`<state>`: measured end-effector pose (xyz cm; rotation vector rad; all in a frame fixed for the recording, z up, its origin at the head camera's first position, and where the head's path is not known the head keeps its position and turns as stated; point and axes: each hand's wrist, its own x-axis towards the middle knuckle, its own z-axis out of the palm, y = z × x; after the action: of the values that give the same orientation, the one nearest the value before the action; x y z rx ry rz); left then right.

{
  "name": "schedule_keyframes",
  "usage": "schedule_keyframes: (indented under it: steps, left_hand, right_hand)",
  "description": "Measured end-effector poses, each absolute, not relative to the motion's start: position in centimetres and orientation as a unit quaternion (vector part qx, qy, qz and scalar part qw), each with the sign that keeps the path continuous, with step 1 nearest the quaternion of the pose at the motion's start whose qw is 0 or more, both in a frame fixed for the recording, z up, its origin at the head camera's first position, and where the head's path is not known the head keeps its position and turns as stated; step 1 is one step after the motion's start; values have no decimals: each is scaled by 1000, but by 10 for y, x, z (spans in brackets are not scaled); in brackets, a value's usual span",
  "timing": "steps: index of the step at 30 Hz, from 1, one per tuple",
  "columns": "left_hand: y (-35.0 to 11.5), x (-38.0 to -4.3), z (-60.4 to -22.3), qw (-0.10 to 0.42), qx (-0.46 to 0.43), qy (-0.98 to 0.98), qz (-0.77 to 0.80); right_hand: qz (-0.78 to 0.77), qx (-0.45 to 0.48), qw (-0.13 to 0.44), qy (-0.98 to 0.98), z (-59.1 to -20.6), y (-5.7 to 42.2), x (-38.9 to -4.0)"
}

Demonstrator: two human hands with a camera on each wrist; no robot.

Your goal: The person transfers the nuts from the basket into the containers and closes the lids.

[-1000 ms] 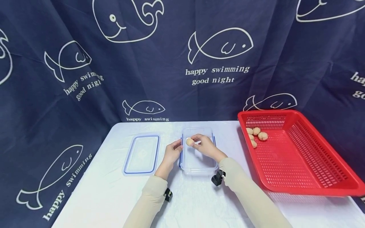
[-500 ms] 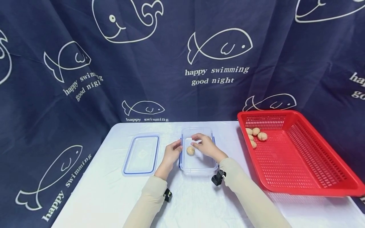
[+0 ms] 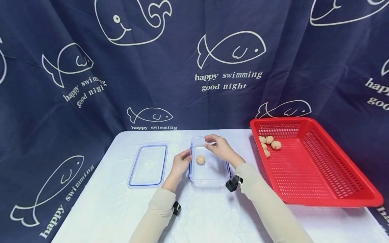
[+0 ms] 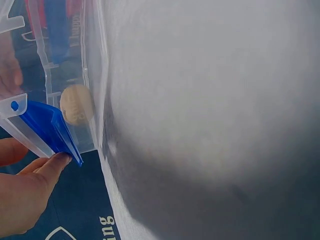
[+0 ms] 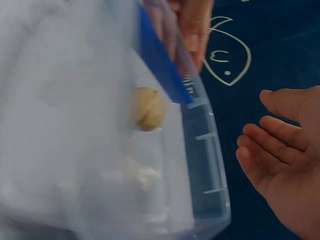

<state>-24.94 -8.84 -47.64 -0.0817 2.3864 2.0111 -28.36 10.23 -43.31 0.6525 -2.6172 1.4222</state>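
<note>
A clear plastic food container (image 3: 209, 184) with blue latches stands uncovered on the table, and one walnut (image 3: 200, 160) lies inside it. My left hand (image 3: 180, 164) is at the container's left side, holding it by the wall. In the left wrist view its fingertips press against the lowered blue latch (image 4: 50, 127). Above the container's far right part hovers my right hand (image 3: 223, 148), thumb and fingers apart with nothing between them. The right wrist view shows those fingers (image 5: 272, 145) loosely bent, beside the container wall.
The container's clear lid (image 3: 149, 165) with a blue seal lies flat to the left. On the right is a red perforated basket (image 3: 319, 202), with several walnuts (image 3: 276, 145) in its far left corner. A dark blue fish-print curtain (image 3: 182, 67) hangs behind the white table (image 3: 97, 202).
My right hand let go of the walnut, which dropped into the container, and then drew up and slightly right. The left hand stays at the container's side. The head view shifted slightly.
</note>
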Motion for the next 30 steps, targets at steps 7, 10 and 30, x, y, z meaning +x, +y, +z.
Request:
schedule_keyframes:
  steps: [7,10,30]
  left_hand:
    - [-90,-249,-477,8,-24,769,639]
    - [-90,-248,-477,8,-25,770,637]
    - [-93,-249,-477,14,-20,759,650]
  right_hand:
    - [488,213,74,-843,-402,113,-292]
    - [498,218,90,-835,-386,120,-296]
    - [460,198,120,-857,-324,185,-303]
